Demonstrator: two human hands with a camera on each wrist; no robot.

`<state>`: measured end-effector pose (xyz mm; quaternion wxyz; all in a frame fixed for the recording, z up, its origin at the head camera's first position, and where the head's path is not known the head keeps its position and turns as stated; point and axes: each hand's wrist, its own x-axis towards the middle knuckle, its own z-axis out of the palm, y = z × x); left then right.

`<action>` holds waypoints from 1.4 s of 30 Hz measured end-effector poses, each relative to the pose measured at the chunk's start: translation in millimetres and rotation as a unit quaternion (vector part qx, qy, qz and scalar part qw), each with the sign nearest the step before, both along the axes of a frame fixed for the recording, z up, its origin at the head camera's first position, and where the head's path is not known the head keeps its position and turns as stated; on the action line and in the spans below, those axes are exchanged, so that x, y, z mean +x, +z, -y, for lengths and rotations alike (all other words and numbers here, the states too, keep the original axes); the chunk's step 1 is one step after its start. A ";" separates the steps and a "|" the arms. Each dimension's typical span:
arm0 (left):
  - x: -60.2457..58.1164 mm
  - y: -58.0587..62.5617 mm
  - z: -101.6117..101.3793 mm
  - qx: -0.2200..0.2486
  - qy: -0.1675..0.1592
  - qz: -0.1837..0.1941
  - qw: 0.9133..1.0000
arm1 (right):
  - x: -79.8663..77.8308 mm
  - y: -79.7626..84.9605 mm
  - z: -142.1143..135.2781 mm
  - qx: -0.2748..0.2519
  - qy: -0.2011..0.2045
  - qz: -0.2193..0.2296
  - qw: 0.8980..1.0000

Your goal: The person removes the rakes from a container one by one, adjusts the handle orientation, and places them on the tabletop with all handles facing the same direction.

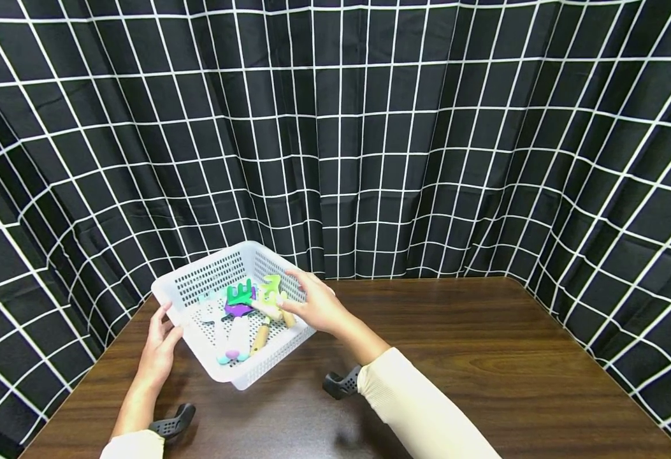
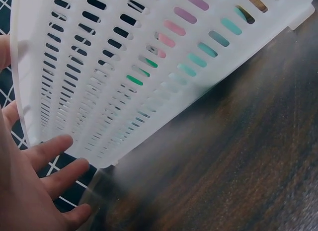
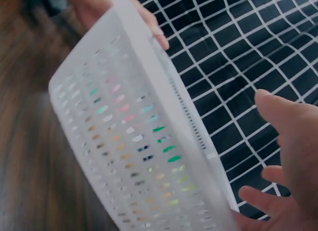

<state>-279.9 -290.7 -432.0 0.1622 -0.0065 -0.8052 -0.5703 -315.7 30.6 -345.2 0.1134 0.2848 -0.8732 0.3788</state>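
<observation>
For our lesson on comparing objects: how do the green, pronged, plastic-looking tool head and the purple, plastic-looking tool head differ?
Position: in the head view, the green tool head overlaps the purple tool head, partly covering it. Shape: the green tool head's prongs show plainly; the purple tool head's full outline is hidden. Shared: both lie in the white, rectangular, perforated plastic basket.
</observation>
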 end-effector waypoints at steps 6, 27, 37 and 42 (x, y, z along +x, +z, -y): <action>0.3 -1.3 -1.1 0.002 0.008 -0.003 1.000 | -12.0 -4.8 12.0 0.009 0.019 0.031 0.999; -4.9 -0.3 -6.6 0.014 -0.012 0.011 1.000 | -43.1 -3.8 16.5 0.101 0.081 0.126 0.984; -4.9 -1.6 -2.0 0.018 -0.008 0.022 1.000 | -44.1 -8.9 29.2 0.164 0.072 0.136 0.974; -3.6 -2.0 0.1 0.018 -0.002 0.018 1.000 | -43.1 -8.3 35.2 0.207 0.073 0.161 0.962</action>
